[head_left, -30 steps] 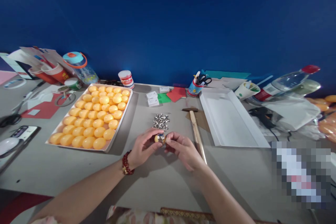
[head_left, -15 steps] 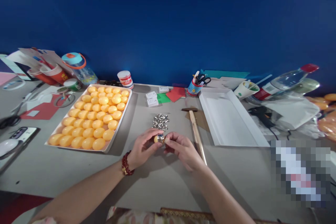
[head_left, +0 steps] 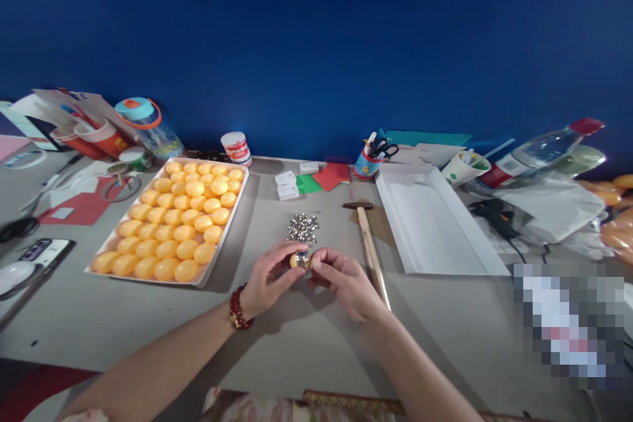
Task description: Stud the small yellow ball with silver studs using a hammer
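Note:
An orange table tennis ball point(head_left: 293, 259) with a shiny silver patch on its face is held between the thumb and fingers of my left hand point(head_left: 271, 277). At the ball's right edge, my right hand point(head_left: 341, 277) has its thumb and index finger pinched together; whatever is between those fingertips is hidden. Just beyond both hands lies a small heap of shiny silver metal pieces point(head_left: 302, 228). To the left, a shallow white box point(head_left: 202, 280) holds rows of matching orange balls point(head_left: 186, 250).
Right of my hands lies a wooden-handled hammer point(head_left: 372, 257), beside a shallow white tray point(head_left: 430, 224). Small white boxes point(head_left: 287, 192) and red paper point(head_left: 332, 176) lie farther back. A pen cup point(head_left: 366, 166), a plastic bottle point(head_left: 539, 148) and a tub point(head_left: 236, 147) stand along the blue wall.
Hardly anything differs. The ball stays between my hands at the same spot, and the view has shifted very slightly.

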The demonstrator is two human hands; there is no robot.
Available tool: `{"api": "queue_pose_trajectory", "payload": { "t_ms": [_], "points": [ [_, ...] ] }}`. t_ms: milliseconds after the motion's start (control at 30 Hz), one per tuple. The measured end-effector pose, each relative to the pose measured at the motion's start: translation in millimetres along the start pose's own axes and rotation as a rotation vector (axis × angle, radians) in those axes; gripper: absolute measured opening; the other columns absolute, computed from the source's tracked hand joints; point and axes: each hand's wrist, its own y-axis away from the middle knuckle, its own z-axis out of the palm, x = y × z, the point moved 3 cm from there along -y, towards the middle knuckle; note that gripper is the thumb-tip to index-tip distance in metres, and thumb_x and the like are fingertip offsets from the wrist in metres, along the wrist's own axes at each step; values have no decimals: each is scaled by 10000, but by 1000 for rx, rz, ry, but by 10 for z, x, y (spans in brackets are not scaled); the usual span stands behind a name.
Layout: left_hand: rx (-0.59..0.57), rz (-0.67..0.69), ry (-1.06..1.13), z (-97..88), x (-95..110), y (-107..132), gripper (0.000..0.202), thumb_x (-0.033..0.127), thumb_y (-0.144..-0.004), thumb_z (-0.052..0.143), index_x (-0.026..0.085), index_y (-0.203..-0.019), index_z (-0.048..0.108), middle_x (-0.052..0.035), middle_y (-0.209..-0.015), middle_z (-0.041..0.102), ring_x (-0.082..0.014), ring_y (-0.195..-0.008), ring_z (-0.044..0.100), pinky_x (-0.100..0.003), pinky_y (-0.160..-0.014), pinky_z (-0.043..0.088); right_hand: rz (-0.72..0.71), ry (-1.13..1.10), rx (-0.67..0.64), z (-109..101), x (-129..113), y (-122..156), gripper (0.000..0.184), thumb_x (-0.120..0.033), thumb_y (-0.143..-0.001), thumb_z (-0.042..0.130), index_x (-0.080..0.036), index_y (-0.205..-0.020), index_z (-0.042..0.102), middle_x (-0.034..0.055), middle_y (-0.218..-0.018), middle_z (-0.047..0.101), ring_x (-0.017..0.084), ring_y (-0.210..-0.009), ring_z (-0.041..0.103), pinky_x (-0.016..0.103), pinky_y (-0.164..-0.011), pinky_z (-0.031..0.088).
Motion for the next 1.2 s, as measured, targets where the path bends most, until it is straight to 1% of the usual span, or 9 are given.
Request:
{"api": "queue_pose_trajectory", "payload": {
  "t_ms": [100, 300, 600, 867, 1000, 1200],
  "points": [
    [0, -3, 2, -2, 1, 2, 320, 283, -891, 630, 203, -1201, 640, -99, -1213, 665, -231, -1127, 615, -348, -989, 499, -3, 12, -3, 0, 0, 1, 300, -424, -707, 829, -177, -767, 670, 6, -788, 618, 136, -725, 568, 269, -717, 486],
    [-3, -12, -5, 0, 17, -7, 320, 296, -896, 621, 188, -1197, 640, -112, -1205, 664, -243, -1129, 611, -368, -985, 506, -5, 2, -5, 4, -13, 8, 301, -419, -701, 832, -173, -757, 669, -3, -767, 609, 125, -699, 557, 266, -709, 489],
    [-5, -8, 2, -2, 13, -3, 314, 273, -896, 618, 186, -1197, 639, -110, -1212, 655, -236, -1126, 610, -349, -981, 503, 3, -8, -10, 26, -33, 17, 315, -419, -692, 839, -168, -753, 660, -13, -737, 586, 119, -685, 554, 262, -703, 495],
    [-10, -10, 7, 2, -4, 1, 318, 254, -893, 626, 198, -1206, 632, -102, -1213, 652, -230, -1133, 602, -350, -992, 491, 5, 6, -2, 16, -30, 18, 329, -431, -686, 839, -166, -760, 657, -5, -758, 606, 121, -682, 566, 268, -703, 497],
    [-12, -1, 8, 7, 7, -2, 302, 249, -895, 622, 195, -1192, 637, -99, -1202, 654, -223, -1111, 611, -342, -981, 494, 7, 1, -14, 14, -23, 16, 331, -432, -696, 833, -164, -773, 653, 1, -776, 612, 135, -716, 586, 283, -726, 510],
    [-9, -7, 4, 11, 13, -13, 316, 259, -889, 629, 187, -1197, 635, -106, -1189, 657, -229, -1109, 614, -345, -974, 496, -26, 36, -27, 26, -35, 13, 322, -439, -719, 812, -170, -765, 641, -26, -717, 571, 118, -669, 563, 269, -701, 514]
  ]
}}
